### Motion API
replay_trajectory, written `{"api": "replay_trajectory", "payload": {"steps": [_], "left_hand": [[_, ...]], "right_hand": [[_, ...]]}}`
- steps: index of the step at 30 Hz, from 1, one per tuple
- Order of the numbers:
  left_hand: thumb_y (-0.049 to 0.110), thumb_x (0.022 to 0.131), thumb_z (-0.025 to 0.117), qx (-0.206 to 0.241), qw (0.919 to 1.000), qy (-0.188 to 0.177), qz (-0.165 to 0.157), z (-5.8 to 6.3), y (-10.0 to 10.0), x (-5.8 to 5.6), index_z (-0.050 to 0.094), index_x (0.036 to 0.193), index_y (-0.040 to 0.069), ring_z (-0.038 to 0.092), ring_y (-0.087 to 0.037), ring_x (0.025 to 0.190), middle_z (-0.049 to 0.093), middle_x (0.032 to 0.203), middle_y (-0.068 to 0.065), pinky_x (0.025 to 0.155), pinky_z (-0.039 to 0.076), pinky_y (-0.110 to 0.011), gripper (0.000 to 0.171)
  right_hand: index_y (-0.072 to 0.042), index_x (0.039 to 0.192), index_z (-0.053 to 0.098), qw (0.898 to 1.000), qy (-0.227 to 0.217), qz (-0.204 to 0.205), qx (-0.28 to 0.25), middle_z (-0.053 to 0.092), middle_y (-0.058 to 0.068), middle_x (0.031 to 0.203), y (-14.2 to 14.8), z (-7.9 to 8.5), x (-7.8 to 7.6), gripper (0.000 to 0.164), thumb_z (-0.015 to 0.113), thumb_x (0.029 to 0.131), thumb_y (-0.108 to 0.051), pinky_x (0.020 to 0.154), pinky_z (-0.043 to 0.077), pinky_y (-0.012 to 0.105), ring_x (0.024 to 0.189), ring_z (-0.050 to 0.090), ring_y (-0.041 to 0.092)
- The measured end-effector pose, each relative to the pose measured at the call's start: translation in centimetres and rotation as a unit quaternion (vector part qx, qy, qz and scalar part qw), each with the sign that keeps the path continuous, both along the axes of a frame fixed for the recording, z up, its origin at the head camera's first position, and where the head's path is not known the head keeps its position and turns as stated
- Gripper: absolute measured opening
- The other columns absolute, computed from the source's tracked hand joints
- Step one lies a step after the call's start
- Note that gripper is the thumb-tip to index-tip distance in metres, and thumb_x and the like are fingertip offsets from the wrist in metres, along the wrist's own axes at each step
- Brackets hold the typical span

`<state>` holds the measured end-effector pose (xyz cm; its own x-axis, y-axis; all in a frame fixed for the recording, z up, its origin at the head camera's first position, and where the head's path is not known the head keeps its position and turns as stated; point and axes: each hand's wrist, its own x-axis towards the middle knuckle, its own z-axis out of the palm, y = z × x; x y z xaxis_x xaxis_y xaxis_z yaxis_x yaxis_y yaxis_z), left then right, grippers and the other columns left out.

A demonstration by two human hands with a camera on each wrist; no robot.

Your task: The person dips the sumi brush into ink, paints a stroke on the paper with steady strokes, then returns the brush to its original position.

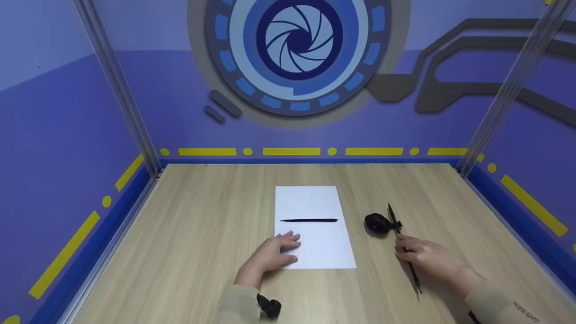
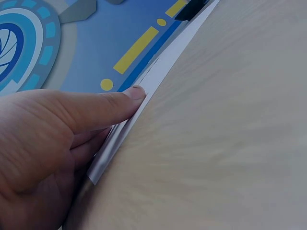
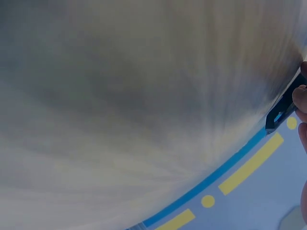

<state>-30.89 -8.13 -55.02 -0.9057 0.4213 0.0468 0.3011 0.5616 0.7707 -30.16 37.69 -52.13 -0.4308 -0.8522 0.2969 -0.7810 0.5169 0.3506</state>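
Note:
A white sheet of paper [image 1: 315, 247] lies on the table, with a black horizontal stroke [image 1: 309, 220] across its middle, pointed at the left end. My left hand [image 1: 272, 253] rests on the sheet's lower left edge, fingers spread and loosely bent; the left wrist view shows the thumb [image 2: 110, 108] lying along the paper. To the right, my right hand [image 1: 427, 258] pinches a thin black brush [image 1: 411, 272] by its handle, the dark tip pointing away from me. The brush crosses a small notched piece beside a round black ink dish [image 1: 377, 224].
The wooden table [image 1: 202, 216] reaches back to a blue-purple wall [image 1: 157, 99] with yellow marks. Metal posts [image 1: 119, 81] stand at both rear corners, and side walls flank the table. A black wrist strap [image 1: 270, 307] is on my left sleeve.

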Motion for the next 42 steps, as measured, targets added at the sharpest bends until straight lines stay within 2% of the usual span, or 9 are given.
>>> {"api": "replay_trajectory", "payload": {"steps": [8,25,33,42], "left_hand": [[0.015,0.092,0.074,0.007,0.9999,-0.010,0.000,0.23,0.09,0.07,0.068,0.134,0.007,0.037,-0.033,0.154,0.056,0.154,-0.002,0.130,0.022,-0.057,0.043],[0.016,0.092,0.075,0.002,0.9999,-0.011,0.005,0.11,0.21,-0.04,0.069,0.133,0.009,0.037,-0.032,0.154,0.056,0.153,-0.001,0.130,0.023,-0.057,0.042],[0.016,0.091,0.075,0.010,0.9999,-0.011,0.003,-0.13,0.05,-0.19,0.070,0.131,0.008,0.036,-0.036,0.155,0.057,0.153,-0.002,0.130,0.022,-0.058,0.041],[0.016,0.091,0.075,0.010,0.9999,-0.013,0.001,-0.15,0.01,-0.27,0.070,0.131,0.008,0.036,-0.034,0.155,0.057,0.153,-0.002,0.130,0.021,-0.057,0.041]], "right_hand": [[-0.013,0.112,0.079,1.000,-0.005,0.008,-0.004,0.072,0.014,0.123,0.30,-0.19,-0.28,0.048,0.081,0.067,0.005,0.083,0.064,0.039,0.112,0.070,0.032],[-0.012,0.107,0.080,0.999,0.031,0.034,-0.014,0.075,0.010,0.117,0.59,-0.70,-0.89,0.047,0.082,0.062,0.004,0.082,0.063,0.038,0.107,0.072,0.032],[-0.013,0.111,0.079,0.999,0.029,0.023,-0.004,0.074,0.010,0.120,0.71,-0.64,-0.82,0.047,0.078,0.066,0.002,0.083,0.063,0.038,0.109,0.071,0.031],[-0.016,0.109,0.080,0.999,0.023,0.017,-0.014,0.075,0.010,0.119,0.65,-0.55,-0.71,0.046,0.079,0.066,0.002,0.081,0.063,0.040,0.108,0.072,0.031]]}}
